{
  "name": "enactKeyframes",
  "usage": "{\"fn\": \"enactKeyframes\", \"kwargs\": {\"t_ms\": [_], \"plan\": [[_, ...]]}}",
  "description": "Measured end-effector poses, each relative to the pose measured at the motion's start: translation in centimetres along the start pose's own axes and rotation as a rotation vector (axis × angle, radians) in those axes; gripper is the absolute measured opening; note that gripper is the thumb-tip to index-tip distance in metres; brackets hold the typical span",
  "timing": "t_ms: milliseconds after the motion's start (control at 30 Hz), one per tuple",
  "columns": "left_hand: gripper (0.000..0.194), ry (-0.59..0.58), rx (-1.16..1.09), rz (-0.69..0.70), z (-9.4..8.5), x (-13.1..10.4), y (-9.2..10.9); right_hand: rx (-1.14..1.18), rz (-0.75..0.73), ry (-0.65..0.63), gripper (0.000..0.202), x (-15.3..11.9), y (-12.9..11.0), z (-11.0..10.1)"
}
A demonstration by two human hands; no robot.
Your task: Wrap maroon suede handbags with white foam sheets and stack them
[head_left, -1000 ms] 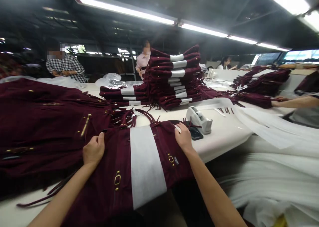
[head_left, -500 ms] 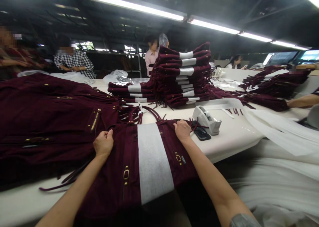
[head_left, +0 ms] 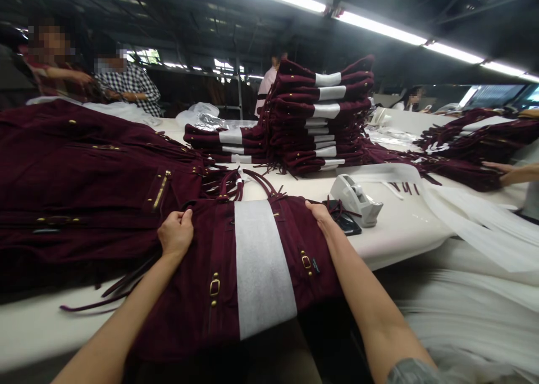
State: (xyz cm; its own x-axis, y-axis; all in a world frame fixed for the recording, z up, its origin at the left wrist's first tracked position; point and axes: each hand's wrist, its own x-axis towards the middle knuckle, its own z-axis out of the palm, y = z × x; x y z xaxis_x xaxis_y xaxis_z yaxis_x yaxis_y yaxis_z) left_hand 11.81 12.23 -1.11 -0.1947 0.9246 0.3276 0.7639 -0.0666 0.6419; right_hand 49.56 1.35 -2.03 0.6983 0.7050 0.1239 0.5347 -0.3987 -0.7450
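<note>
A maroon cloth handbag (head_left: pixel 193 294) with brass buckles lies before me, its lower part hanging over the table's near edge. Down its middle runs a wide white paper-like band (head_left: pixel 264 266). My left hand (head_left: pixel 176 232) is closed on the bag's upper left corner, thumb on top. At the upper right corner my right hand (head_left: pixel 319 213) pinches the cloth, with part of its fingers hidden. The bag's looped handles (head_left: pixel 256 177), bound with something white, stretch away from me along the table.
Maroon bags (head_left: pixel 84 176) lie heaped on the left. A tall stack of banded bags (head_left: pixel 322 114) stands behind. Right of my bag are a grey tape dispenser (head_left: pixel 360 200) and a dark phone-like object (head_left: pixel 348 224). White sheet material (head_left: pixel 455 305) hangs at the right. Several people work beyond.
My right hand has shifted slightly right along the bag's top edge and its fingers have turned. The left hand keeps its hold. The camera view has tilted a little.
</note>
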Motion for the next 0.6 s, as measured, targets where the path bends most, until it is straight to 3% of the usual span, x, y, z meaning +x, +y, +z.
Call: {"fn": "enactKeyframes", "kwargs": {"t_ms": [200,367,467,600], "plan": [[0.025,-0.025,-0.04,0.015,-0.3,-0.3,0.2,-0.072,0.04,0.031,0.036,-1.5,-0.2,0.2],[0.032,-0.124,-0.088,0.006,-1.2,-0.6,0.0,-0.129,0.003,-0.074,0.044,-2.5,-1.0,-1.3],[0.041,-0.269,-0.166,-0.011,-2.9,-1.5,-0.9,-0.125,-0.052,-0.163,0.051,-3.5,-0.7,-3.6],[0.053,-0.404,-0.274,0.004,-7.1,-4.4,-2.7,-0.136,-0.159,-0.201,0.064,-6.6,0.9,-7.8]]}}
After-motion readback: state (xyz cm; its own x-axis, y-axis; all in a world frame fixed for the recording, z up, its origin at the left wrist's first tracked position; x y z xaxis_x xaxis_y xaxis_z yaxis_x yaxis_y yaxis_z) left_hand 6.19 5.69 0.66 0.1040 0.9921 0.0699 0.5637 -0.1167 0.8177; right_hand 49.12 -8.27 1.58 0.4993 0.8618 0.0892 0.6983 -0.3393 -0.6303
